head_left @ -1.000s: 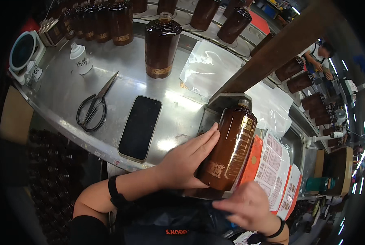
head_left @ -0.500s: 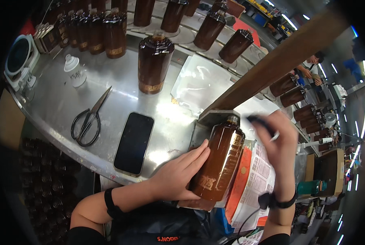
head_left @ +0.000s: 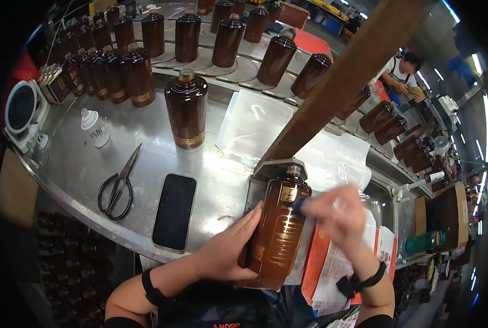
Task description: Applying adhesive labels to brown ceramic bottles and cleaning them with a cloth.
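Note:
A brown glass bottle (head_left: 274, 246) with gold markings stands tilted in front of me, its neck close to a metal bracket (head_left: 279, 167) at the foot of a wooden post. My left hand (head_left: 227, 246) is closed round the bottle's left side, thumb low and fingers along the glass. At the bottle's upper right is my right hand (head_left: 339, 216), blurred by motion and pinching a small dark object (head_left: 299, 205) against or just beside the glass. Its exact kind is smeared. A black phone (head_left: 174, 210) and black-handled scissors (head_left: 118, 186) lie left of my left hand.
Another brown bottle (head_left: 186, 109) stands on the metal table, with a white plastic bottle (head_left: 95, 127) and a round-faced scale (head_left: 24, 108) farther left. Printed sheets (head_left: 331, 276) lie at the right. The wooden post (head_left: 342, 76) slants across. A conveyor carries several bottles; a person works beyond it.
My right hand has come down and left with the dark object, from beside the bottle's neck to its upper side. The held bottle has turned, bringing more gold print into view.

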A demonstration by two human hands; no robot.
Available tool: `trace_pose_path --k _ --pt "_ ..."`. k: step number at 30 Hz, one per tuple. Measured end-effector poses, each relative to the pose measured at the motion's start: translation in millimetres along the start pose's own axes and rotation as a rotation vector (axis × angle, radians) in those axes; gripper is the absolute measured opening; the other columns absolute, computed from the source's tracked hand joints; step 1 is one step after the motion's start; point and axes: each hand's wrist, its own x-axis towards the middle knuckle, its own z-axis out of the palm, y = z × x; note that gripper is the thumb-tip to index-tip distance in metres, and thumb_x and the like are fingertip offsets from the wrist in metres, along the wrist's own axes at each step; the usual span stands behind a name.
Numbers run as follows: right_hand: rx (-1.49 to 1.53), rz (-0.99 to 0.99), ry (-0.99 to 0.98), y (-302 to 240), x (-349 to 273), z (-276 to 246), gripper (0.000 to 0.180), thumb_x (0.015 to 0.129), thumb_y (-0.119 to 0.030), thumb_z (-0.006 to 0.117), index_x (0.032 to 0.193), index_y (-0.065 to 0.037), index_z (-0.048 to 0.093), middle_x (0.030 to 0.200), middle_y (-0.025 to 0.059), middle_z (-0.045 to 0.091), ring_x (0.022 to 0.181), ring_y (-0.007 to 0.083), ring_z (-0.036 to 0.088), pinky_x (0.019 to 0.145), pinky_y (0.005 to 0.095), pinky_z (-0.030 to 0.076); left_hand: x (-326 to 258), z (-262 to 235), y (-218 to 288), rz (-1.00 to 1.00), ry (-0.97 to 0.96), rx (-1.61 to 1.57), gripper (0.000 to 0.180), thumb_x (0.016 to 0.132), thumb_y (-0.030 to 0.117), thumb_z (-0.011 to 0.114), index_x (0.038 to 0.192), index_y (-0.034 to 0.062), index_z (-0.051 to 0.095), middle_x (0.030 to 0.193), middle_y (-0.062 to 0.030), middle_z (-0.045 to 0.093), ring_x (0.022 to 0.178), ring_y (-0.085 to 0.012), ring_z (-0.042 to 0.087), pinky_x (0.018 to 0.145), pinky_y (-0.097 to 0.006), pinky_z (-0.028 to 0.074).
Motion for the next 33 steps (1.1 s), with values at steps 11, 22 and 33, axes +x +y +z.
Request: trace_pose_path --k 11,22,33 --pt "0.474 0.585 0.145 7.5 4.1 1.0 0.015 0.081 -0.006 0.074 0.096 -0.001 0.072 0.082 0.0059 0.066 0.073 0.0164 0.059 0.066 0.0313 0.046 -0.1 3.6 -8.0 0.025 0.004 -0.103 0.122 0.071 0.016 0.086 0.158 -0.0016 0.002 0.159 -0.0241 0.025 0.148 -0.0362 0.029 0.119 -0.045 0.028" --pt "0.358 0.536 -0.084 -15.5 -2.3 -11.3 0.019 0.081 -0.012 0.076 0.100 -0.008 0.076 0.075 0.0042 0.057 0.068 0.0192 0.054 0.062 0.0314 0.042 19.6 -33.8 -6.1 -0.186 -0.067 -0.531 0.127 0.073 0.043 0.088 0.159 -0.0012 0.005 0.164 -0.0170 0.019 0.152 -0.0268 0.018 0.124 -0.039 0.015" --pt "0.125 0.321 0.083 -10.1 26.7 -5.1 0.014 0.077 -0.008 0.078 0.089 -0.008 0.073 0.076 0.0057 0.057 0.070 0.0207 0.057 0.063 0.0323 0.047 132.8 -25.3 -16.4 -0.530 0.089 -1.037 0.032 0.100 0.033 0.060 0.110 0.0032 0.066 0.102 -0.0045 0.070 0.091 -0.0136 0.068 0.082 -0.029 0.054"
